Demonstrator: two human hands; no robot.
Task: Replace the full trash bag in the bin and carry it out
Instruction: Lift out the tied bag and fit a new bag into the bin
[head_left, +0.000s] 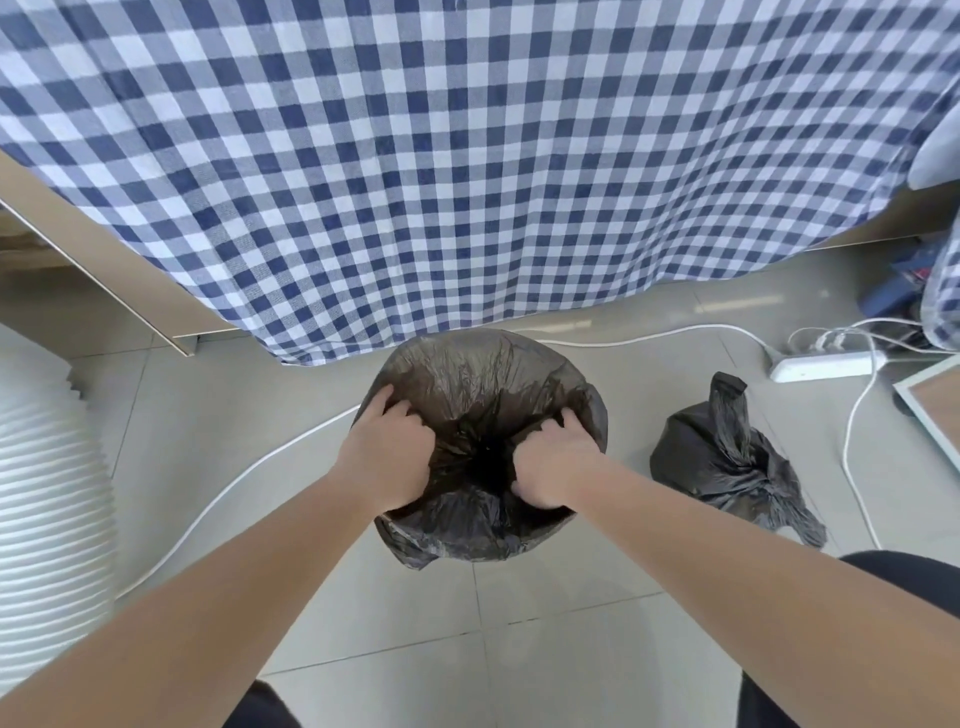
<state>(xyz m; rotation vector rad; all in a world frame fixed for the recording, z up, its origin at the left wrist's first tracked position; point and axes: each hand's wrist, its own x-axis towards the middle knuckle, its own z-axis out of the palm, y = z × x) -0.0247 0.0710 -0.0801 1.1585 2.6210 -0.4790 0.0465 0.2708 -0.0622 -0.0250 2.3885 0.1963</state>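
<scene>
A person bends over a round bin, itself hidden under a thin, dark, translucent plastic liner bag (467, 379) drawn over its mouth. The left hand (387, 452) and the right hand (553, 462) sit side by side but apart inside the opening. Each has its fingers curled into the crumpled film, apparently seating it down into the bin.

The full black plastic trash bag (717, 457), knotted at the top, rests on the pale tiled floor (571, 597) just outside the right hand, clear of the bin. Ahead of both hands hangs a blue-and-white checked cloth (467, 156). A white cable (260, 467) runs outside the left hand, and a white power strip (821, 364) lies beyond the full bag.

The full bag looks soft, slumped and probably of modest weight. Its film seems thin and slippery, and likely to tear if pinched at the belly or dragged. The twisted neck and loose ears at the knot look like the safest hold. The liner is feather-light and may slip off the rim unless its overhang is pulled down evenly.
</scene>
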